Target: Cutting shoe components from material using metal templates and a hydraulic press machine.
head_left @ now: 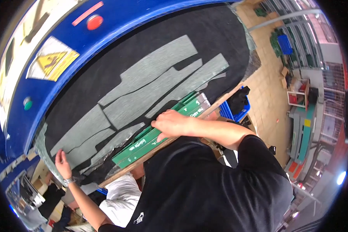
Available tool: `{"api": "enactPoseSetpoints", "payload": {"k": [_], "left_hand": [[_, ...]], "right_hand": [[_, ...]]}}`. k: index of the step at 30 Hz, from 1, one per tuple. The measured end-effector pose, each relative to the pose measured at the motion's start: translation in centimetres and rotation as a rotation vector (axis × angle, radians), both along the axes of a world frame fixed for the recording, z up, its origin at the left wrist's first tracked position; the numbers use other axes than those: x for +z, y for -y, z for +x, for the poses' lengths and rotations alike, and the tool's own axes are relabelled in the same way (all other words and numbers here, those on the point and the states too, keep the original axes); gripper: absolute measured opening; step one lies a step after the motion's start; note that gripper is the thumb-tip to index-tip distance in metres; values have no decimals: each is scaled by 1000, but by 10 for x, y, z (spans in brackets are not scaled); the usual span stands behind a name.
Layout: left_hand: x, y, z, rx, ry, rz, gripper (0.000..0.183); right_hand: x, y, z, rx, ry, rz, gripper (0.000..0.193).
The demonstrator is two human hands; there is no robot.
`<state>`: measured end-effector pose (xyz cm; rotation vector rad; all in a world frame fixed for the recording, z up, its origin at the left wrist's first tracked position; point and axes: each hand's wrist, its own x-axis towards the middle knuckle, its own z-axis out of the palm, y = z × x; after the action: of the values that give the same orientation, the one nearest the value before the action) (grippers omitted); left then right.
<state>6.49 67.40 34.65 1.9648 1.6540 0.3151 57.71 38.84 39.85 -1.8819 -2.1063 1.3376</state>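
Note:
A black sheet [212,29] covers the work surface. Several grey-green areas [158,58] with straight and stepped outlines show in it, divided by thin black strips. Along the near edge lies a long green frame [143,149] like a cutting die, with upright walls and white handwriting. My right hand [169,123] has its fingers curled over the upper wall of this frame, thumb on the near side. At the sheet's left end, my left hand [62,164] touches the edge of a grey-green area with its fingers stretched out, holding nothing.
Across the far side runs a blue machine beam [120,29] with a red button [94,22], a green button [28,103] and a yellow warning label [52,60]. A wooden edge [150,152] borders the near side. A blue crate [241,106] with black scraps stands to the right.

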Motion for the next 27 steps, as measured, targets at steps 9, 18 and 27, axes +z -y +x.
{"api": "enactPoseSetpoints", "payload": {"k": [9,18,27], "left_hand": [[-30,-17,-38,195,-420,-128,56],[-31,4,121,880,144,-420,37],[-31,-23,118,989,864,-448,41]], "right_hand": [[27,27,125,-648,62,242,37],[-171,274,658,-1369,742,89,64],[-179,225,577,-1555,310,-172,87]]}}
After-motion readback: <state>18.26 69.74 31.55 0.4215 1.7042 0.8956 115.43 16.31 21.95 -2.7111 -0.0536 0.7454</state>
